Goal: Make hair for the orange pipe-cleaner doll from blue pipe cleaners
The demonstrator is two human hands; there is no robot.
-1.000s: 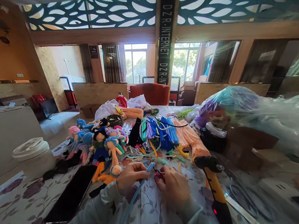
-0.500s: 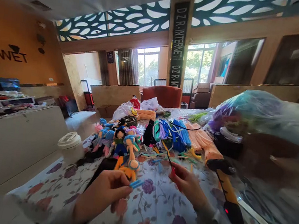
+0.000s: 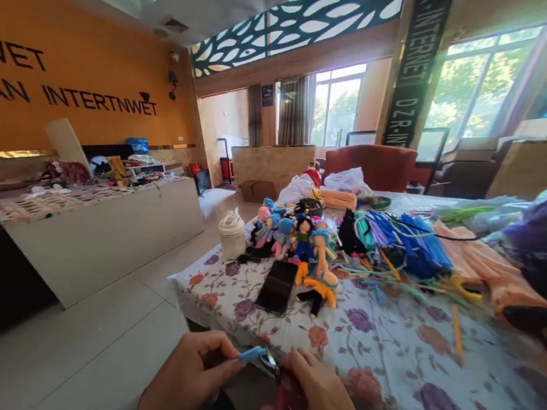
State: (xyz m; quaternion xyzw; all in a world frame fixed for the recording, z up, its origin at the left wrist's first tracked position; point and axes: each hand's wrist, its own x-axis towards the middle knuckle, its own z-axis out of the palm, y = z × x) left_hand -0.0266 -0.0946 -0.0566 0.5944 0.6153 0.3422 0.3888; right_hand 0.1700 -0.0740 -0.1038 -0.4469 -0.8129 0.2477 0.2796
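Observation:
Near the front edge of the table, my left hand (image 3: 193, 376) pinches a short light-blue fuzzy stick (image 3: 250, 353), like pipe cleaner, between thumb and fingertips. My right hand (image 3: 321, 396) is wrapped around the red handles of a pair of scissors (image 3: 270, 358). Their metal blades meet the free right end of the blue stick; whether they cut into it I cannot tell. Beyond the hands, a doll in yellow and black (image 3: 323, 288) lies on the floral tablecloth (image 3: 287, 331). A dark phone (image 3: 277, 287) rests left of it.
Several small dolls (image 3: 284, 233) crowd together behind the phone, beside a white-lidded jar (image 3: 231, 238). Blue pipe-cleaner bundles (image 3: 416, 247) and peach ones (image 3: 478, 259) lie farther right, with loose offcuts in front. A long counter (image 3: 112, 244) stands across the floor at left.
The view has swung left. My hands have come together near the table's front edge, and the scissors in my right hand have moved to the blue stick in my left.

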